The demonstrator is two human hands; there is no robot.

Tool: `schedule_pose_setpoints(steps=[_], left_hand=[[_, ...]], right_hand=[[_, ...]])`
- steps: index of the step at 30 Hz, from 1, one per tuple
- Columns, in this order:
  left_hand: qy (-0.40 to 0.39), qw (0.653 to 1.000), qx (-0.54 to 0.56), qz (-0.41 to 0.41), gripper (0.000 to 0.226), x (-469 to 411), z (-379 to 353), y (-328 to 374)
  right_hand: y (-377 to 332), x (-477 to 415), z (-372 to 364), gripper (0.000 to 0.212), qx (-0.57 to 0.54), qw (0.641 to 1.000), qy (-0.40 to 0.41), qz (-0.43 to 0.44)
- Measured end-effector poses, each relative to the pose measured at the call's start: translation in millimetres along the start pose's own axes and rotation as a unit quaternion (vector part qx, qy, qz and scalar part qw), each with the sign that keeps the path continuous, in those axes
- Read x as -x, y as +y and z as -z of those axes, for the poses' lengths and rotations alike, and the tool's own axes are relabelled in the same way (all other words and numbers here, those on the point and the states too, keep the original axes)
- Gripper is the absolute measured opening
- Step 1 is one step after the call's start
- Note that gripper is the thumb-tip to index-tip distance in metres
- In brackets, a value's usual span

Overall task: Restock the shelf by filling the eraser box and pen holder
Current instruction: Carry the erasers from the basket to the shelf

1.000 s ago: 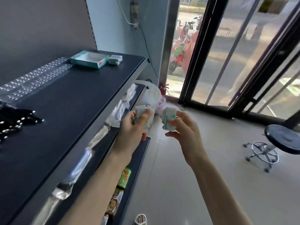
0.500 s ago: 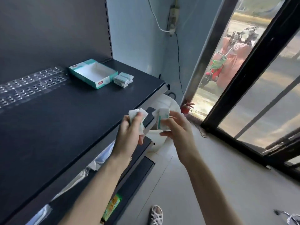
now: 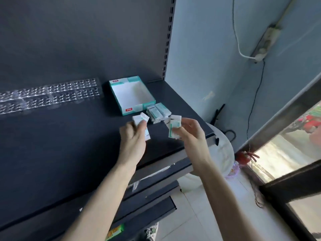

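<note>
An open teal-and-white eraser box (image 3: 132, 96) lies on the black shelf (image 3: 60, 145), its white inside showing. A small pile of wrapped erasers (image 3: 159, 112) sits on the shelf just right of the box's front corner. My left hand (image 3: 134, 138) grips a few white-and-teal erasers (image 3: 141, 120) above the shelf, just in front of the box. My right hand (image 3: 189, 133) pinches more erasers (image 3: 174, 126) close to the pile. No pen holder is in view.
A clear plastic strip with rows of small dark items (image 3: 48, 96) lies along the back of the shelf at left. Lower shelves (image 3: 152, 193) step out below. A white round bin (image 3: 224, 153) stands past the shelf's right end, by the wall and window frame.
Both hands carried their erasers up from beside the lower shelves to over the top shelf, near the box and pile. The view swung toward the shelf.
</note>
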State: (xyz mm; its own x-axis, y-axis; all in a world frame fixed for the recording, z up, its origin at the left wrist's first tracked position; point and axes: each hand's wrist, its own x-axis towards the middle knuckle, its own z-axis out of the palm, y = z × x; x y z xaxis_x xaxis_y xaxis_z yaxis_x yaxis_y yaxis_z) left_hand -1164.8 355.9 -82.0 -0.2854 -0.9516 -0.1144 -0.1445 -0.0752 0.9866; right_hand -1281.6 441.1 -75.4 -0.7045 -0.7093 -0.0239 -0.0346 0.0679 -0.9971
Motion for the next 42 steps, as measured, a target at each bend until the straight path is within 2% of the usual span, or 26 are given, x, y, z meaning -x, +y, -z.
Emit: schedule_pose_setpoints(steps=[2, 6, 10, 12, 17, 21, 24, 28, 30, 31, 35, 42], left_hand=[[0.035, 0.998, -0.026, -0.039, 0.025, -19.9, -7.5, -1.1], [0.085, 0.993, -0.080, -0.035, 0.033, -45.6, -16.9, -9.6], [0.124, 0.982, -0.132, -0.052, 0.030, -46.8, -25.3, -7.1], [0.149, 0.977, -0.143, -0.058, 0.024, -43.8, -30.3, -3.0], [0.210, 0.957, -0.187, -0.068, 0.031, -42.6, -41.9, -2.8], [0.244, 0.942, -0.218, -0.076, 0.031, -41.6, -50.1, -3.5], [0.270, 0.924, -0.260, -0.069, 0.031, -44.2, -51.7, -8.6], [0.275, 0.909, -0.306, -0.061, 0.040, -44.0, -51.4, -13.5], [0.272, 0.910, -0.307, -0.064, 0.039, -41.6, -51.5, -13.3], [0.271, 0.913, -0.297, -0.070, 0.035, -40.2, -51.3, -13.5], [0.255, 0.922, -0.273, -0.101, 0.022, -36.3, -49.6, -12.3], [0.232, 0.920, -0.304, -0.086, 0.029, -41.6, -51.7, -12.4]], right_hand=[[0.6, -25.2, 1.2, 0.024, 0.007, 1.000, -0.006, 0.007], [2.4, -73.7, 4.3, 0.022, 0.054, 0.998, -0.003, 0.023], [7.9, -107.3, 2.6, 0.026, 0.089, 0.995, -0.023, 0.032], [10.2, -117.0, 3.7, 0.023, 0.114, 0.992, -0.044, 0.044], [17.2, -133.7, 8.8, 0.008, 0.172, 0.978, -0.103, 0.060], [23.9, -140.0, 10.2, 0.009, 0.193, 0.968, -0.140, 0.079], [32.3, -140.4, 10.3, 0.016, 0.237, 0.955, -0.118, 0.135], [30.7, -137.7, 9.7, 0.027, 0.254, 0.950, -0.112, 0.145], [31.1, -139.2, 10.9, 0.010, 0.229, 0.956, -0.108, 0.145], [31.1, -139.5, 11.5, 0.008, 0.222, 0.959, -0.106, 0.139], [31.1, -137.2, 11.3, 0.018, 0.225, 0.956, -0.113, 0.152], [26.4, -134.3, 11.2, 0.024, 0.255, 0.943, -0.130, 0.167]])
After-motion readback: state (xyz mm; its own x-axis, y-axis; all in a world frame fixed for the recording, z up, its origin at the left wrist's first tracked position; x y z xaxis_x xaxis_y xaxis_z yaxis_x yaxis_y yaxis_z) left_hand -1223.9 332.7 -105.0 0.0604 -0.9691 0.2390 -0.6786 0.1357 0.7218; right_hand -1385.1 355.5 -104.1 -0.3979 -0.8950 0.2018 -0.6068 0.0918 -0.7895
